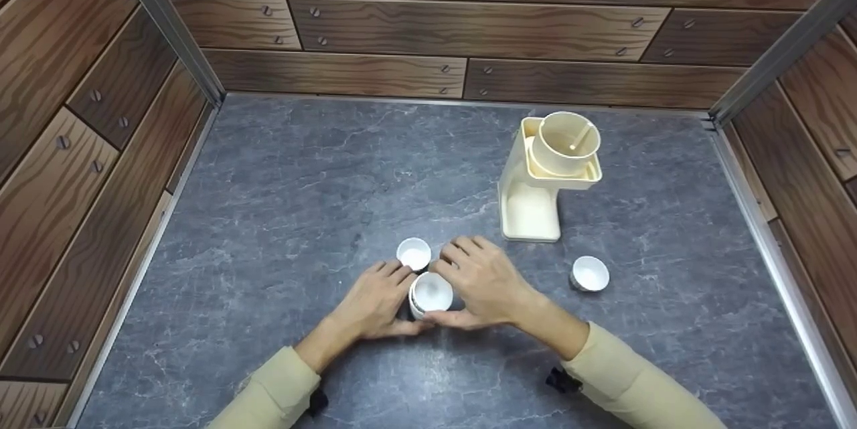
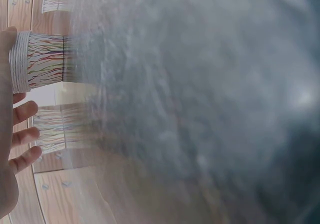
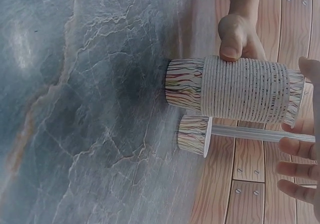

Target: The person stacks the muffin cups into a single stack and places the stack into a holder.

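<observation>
A tall stack of nested white paper cups (image 3: pixel 245 89) with coloured streaks stands upright between both hands. My left hand (image 1: pixel 376 298) grips the stack from the left, its thumb (image 3: pixel 231 51) pressed against the piled rims. From the right, my right hand (image 1: pixel 483 285) pinches the top paper cup (image 1: pixel 432 292), thumb at the near side and fingers at the far side. This cup's streaked wall (image 3: pixel 296 96) shows above the other rims. Just behind the stack stands a single paper cup (image 1: pixel 414 254), close to the left fingertips.
A cream-coloured machine (image 1: pixel 529 208) with a round open container (image 1: pixel 554 160) on top stands behind and to the right. Another paper cup (image 1: pixel 590 274) sits on the dark marbled table (image 1: pixel 321 181) to the right. Wood-patterned walls (image 1: pixel 381 27) enclose the back and sides.
</observation>
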A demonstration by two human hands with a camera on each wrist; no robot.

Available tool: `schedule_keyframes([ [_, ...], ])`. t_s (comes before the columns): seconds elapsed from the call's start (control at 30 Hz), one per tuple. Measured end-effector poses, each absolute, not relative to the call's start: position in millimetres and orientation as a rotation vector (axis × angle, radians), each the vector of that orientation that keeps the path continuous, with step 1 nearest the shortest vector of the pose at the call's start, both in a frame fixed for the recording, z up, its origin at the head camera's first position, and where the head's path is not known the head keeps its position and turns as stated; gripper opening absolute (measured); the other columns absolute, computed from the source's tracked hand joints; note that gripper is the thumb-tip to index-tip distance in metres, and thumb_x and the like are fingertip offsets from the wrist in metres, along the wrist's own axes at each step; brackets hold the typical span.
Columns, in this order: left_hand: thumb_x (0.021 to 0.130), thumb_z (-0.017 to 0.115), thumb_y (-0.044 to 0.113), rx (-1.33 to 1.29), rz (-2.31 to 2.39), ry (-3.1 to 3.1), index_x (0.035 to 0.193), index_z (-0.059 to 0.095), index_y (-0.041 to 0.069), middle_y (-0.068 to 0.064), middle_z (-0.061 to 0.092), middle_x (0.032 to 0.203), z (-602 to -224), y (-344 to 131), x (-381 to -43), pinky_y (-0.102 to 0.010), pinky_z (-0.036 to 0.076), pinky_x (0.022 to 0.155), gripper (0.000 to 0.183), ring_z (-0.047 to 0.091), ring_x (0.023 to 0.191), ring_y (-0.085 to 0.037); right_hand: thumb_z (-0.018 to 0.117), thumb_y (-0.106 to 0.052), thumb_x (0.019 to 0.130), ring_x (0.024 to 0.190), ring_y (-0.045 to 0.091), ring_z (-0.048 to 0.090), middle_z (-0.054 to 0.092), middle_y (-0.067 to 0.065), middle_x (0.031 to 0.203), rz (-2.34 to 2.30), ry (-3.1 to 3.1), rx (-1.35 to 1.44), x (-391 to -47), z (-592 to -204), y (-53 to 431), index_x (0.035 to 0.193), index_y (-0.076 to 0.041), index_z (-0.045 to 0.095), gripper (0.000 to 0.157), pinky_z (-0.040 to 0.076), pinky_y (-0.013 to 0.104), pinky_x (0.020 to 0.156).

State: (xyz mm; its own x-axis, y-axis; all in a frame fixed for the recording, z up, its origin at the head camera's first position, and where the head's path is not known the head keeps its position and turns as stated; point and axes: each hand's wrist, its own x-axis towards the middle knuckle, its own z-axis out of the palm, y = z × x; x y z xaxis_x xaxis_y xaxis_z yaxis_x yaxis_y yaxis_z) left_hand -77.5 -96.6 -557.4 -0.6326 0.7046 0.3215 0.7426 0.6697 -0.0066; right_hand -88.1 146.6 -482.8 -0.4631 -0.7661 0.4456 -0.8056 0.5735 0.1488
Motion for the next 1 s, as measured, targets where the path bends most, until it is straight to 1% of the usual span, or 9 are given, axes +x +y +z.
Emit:
schedule_keyframes([
  [0.2, 0.081, 0.069, 0.078, -1.157, -0.173, -2.589, 0.133, 0.065, 0.014, 0.000, 0.074, 0.120, -556.2, -96.7, -77.2, -0.035, 0.057, 0.089, 0.083, 0.067, 0.114, -0.020, 0.058, -0.084, 0.083, 0.090, 0.020, 0.064, 0.068, 0.001, 0.098, 0.092, -2.360, 1.265, -89.3, -486.3, 145.7, 0.102, -0.020, 0.070, 0.068, 0.053, 0.035, 0.076],
  [0.4, 0.082, 0.068, 0.078, -1.155, -0.163, -2.599, 0.131, 0.067, 0.013, 0.000, 0.073, 0.121, -556.2, -96.3, -77.6, -0.035, 0.056, 0.089, 0.081, 0.067, 0.113, -0.019, 0.053, -0.084, 0.086, 0.092, 0.021, 0.064, 0.069, 0.001, 0.099, 0.084, -2.358, 1.278, -90.3, -489.7, 145.2, 0.103, -0.020, 0.070, 0.068, 0.054, 0.036, 0.079],
  [0.67, 0.082, 0.068, 0.077, -1.163, -0.160, -2.607, 0.128, 0.067, 0.013, 0.000, 0.073, 0.120, -556.2, -96.2, -77.9, -0.036, 0.057, 0.090, 0.079, 0.067, 0.112, -0.020, 0.050, -0.086, 0.087, 0.092, 0.021, 0.064, 0.068, 0.001, 0.100, 0.089, -2.344, 1.280, -90.9, -493.2, 144.7, 0.104, -0.021, 0.070, 0.070, 0.054, 0.036, 0.078],
  [0.87, 0.082, 0.068, 0.076, -1.163, -0.184, -2.603, 0.123, 0.068, 0.014, 0.000, 0.073, 0.116, -556.6, -96.8, -77.5, -0.035, 0.056, 0.090, 0.075, 0.066, 0.109, -0.019, 0.050, -0.086, 0.087, 0.090, 0.020, 0.063, 0.067, 0.001, 0.098, 0.099, -2.343, 1.278, -90.4, -494.3, 144.0, 0.105, -0.021, 0.070, 0.071, 0.052, 0.035, 0.076],
  [1.0, 0.082, 0.069, 0.076, -1.165, -0.179, -2.613, 0.124, 0.068, 0.013, 0.000, 0.073, 0.117, -557.2, -96.9, -77.3, -0.036, 0.056, 0.091, 0.076, 0.066, 0.110, -0.019, 0.048, -0.087, 0.088, 0.089, 0.020, 0.063, 0.068, 0.001, 0.098, 0.097, -2.345, 1.280, -90.8, -495.7, 143.8, 0.105, -0.021, 0.070, 0.072, 0.053, 0.035, 0.075],
])
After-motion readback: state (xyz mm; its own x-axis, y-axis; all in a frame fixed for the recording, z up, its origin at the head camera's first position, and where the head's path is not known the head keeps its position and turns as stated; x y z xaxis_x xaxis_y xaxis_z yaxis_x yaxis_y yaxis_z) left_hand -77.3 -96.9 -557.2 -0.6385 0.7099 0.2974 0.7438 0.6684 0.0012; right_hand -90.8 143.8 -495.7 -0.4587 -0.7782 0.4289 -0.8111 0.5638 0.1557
